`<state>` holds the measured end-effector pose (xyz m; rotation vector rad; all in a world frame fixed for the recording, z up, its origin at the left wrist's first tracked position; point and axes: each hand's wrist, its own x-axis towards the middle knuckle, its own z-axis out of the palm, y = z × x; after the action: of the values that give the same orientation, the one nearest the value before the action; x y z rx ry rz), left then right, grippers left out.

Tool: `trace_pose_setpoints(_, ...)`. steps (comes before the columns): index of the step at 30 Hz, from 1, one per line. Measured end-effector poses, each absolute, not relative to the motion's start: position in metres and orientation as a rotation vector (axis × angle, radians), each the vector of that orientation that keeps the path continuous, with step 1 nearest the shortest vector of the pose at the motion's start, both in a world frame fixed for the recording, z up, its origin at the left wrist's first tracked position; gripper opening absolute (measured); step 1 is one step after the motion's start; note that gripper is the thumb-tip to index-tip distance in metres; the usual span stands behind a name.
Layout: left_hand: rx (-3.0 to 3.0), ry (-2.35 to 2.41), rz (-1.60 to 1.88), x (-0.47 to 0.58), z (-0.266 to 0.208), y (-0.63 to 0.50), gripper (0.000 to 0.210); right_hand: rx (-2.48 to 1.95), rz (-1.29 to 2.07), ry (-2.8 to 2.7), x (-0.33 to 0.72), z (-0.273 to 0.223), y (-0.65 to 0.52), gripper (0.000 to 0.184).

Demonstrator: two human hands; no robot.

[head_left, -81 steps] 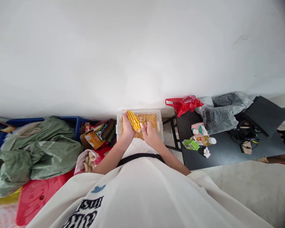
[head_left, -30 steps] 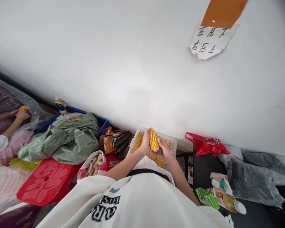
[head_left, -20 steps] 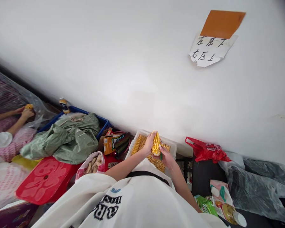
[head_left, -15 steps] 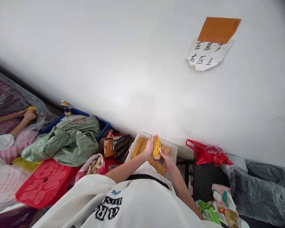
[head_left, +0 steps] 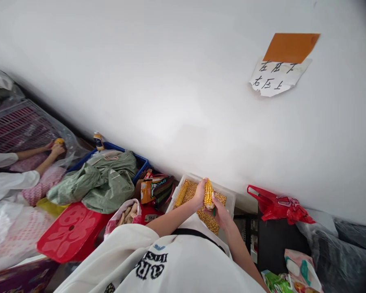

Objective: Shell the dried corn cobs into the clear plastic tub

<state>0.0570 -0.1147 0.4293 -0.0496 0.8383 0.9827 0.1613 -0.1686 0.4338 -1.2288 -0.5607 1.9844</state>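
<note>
Over the bin, a yellow ear of corn (head_left: 208, 194) stands tilted between my hands. My left hand (head_left: 199, 197) is closed around its left side. My right hand (head_left: 221, 212) is closed at the lower right of the ear, its thumb against the kernels. A small green object (head_left: 214, 212) shows in that right hand; its kind is mostly hidden by the fingers. Below both hands is a clear plastic bin (head_left: 231, 202) holding loose corn kernels (head_left: 210, 222). Another ear of corn (head_left: 181, 193) lies on the kernels at the bin's left side.
To the left are a pink-and-white bag (head_left: 134, 208) with pale pieces in it, a red stool (head_left: 71, 236) and a blue crate (head_left: 143, 166) under green cloth. A co-worker's hands (head_left: 57, 149) hold something yellow at far left. A black table (head_left: 279, 240) bears bags at right.
The whole view has shifted, so things appear further right and mostly slightly lower. Both hands stay on the same ear of corn, in nearly the same pose.
</note>
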Motion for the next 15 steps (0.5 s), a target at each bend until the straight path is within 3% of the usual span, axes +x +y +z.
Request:
trace_pose_setpoints(6,-0.131,0.712,0.963,0.056,0.416,-0.11,0.036,-1.235,1.961,-0.608,0.164,0.434,-0.169,0.048)
trace_pose_setpoints(10,-0.153,0.733,0.938,0.049,0.41,-0.113,0.037,-1.561,1.722,-0.826,0.176,0.443,-0.159,0.036)
trace_pose_setpoints(13,-0.16,0.757,0.949,0.043,0.408,-0.115,0.036,-1.594,1.164,-1.078,0.183,0.501,-0.148,0.03)
trace_pose_setpoints(15,-0.172,0.784,0.984,0.04,0.41,-0.114,0.033,-1.229,0.986,-1.219,0.186,0.566,-0.144,0.03)
